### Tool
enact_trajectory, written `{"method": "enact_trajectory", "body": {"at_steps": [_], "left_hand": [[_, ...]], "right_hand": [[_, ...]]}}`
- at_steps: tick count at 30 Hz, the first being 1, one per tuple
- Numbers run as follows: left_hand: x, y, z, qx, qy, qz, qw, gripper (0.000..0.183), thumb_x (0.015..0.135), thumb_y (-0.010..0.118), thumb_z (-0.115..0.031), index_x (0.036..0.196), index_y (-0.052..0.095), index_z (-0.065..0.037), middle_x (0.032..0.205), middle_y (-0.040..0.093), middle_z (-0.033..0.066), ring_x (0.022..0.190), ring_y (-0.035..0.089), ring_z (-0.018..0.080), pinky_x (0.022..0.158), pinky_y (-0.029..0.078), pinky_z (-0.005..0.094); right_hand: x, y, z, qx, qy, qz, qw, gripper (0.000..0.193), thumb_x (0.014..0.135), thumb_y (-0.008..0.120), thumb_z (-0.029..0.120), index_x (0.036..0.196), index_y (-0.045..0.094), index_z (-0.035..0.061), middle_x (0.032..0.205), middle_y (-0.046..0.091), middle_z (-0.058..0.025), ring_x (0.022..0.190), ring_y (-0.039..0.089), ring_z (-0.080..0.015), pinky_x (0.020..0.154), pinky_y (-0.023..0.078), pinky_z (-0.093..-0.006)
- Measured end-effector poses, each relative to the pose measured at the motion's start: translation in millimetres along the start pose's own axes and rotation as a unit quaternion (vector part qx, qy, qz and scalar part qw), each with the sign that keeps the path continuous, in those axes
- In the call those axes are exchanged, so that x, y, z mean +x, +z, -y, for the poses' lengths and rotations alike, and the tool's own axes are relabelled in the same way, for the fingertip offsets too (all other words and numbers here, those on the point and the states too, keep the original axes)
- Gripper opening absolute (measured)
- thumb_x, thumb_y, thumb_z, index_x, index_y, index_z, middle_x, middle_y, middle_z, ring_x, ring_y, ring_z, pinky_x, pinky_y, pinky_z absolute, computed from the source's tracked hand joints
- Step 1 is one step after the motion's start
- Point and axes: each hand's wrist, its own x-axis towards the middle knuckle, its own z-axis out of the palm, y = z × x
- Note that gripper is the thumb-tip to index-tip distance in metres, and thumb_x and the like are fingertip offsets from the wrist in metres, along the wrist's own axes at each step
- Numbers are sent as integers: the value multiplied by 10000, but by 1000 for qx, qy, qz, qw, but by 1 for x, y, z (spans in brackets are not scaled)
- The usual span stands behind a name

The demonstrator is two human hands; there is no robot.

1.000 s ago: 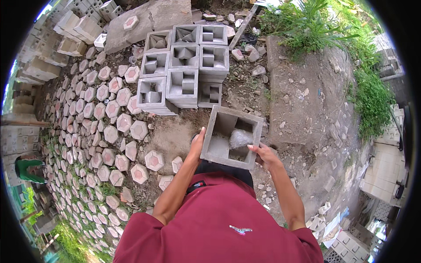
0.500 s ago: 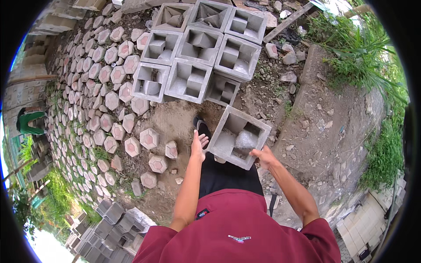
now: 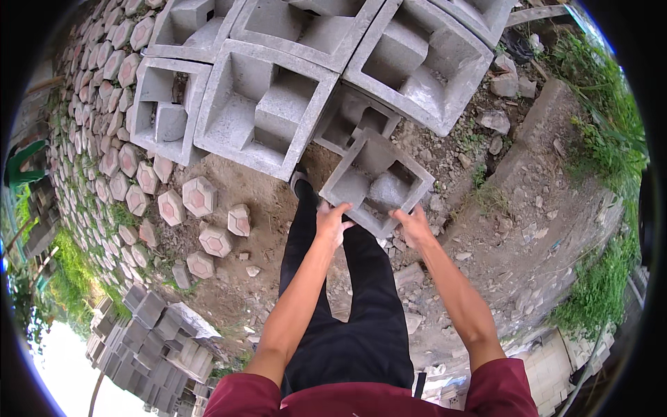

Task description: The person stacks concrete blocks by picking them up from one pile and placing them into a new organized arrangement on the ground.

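Stacked blocks [image 3: 288, 104] stand on the ground [image 3: 240, 175]; my left hand [image 3: 335, 222] and right hand [image 3: 417, 228] clamp another block [image 3: 377, 182], not yet stacked.

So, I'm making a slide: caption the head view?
Left hand and right hand hold a hollow concrete block near similar blocks.

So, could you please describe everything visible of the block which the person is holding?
The block looks like rough grey concrete, with a squarish rim, an open face toward the camera and, inside, partitions, dark hollows and a paler lump. It is turned cornerwise, just in front of a similar block; whether they touch is unclear. The left grip and right grip hold it on either side of its near corner; its underside is hidden.
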Motion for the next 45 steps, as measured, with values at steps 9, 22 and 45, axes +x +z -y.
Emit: {"method": "enact_trajectory", "body": {"at_steps": [9,22,45], "left_hand": [[92,23,-22,24,93,11,995,429,782,620,-87,1182,466,-106,1125,539,54,1027,529,246,835,457,520],[117,15,-33,-7,123,-23,992,430,754,644,-58,1156,503,-113,1114,548,29,987,531,216,782,459,469],[86,17,-55,-54,53,55,996,551,876,545,-106,1373,307,-95,1443,253,104,1362,196,352,1019,295,576]], "right_hand": [[111,8,32,-4,-125,66,990,519,781,613,-48,1249,391,-9,1070,572,-110,952,574,-206,847,473,-369],[145,21,32,-93,-114,76,986,500,793,631,-12,1250,431,-36,1016,610,-94,875,576,-154,760,468,-289],[119,40,22,29,-258,61,964,511,886,587,82,1350,380,23,1139,570,-39,863,528,-112,681,420,-233]]}}
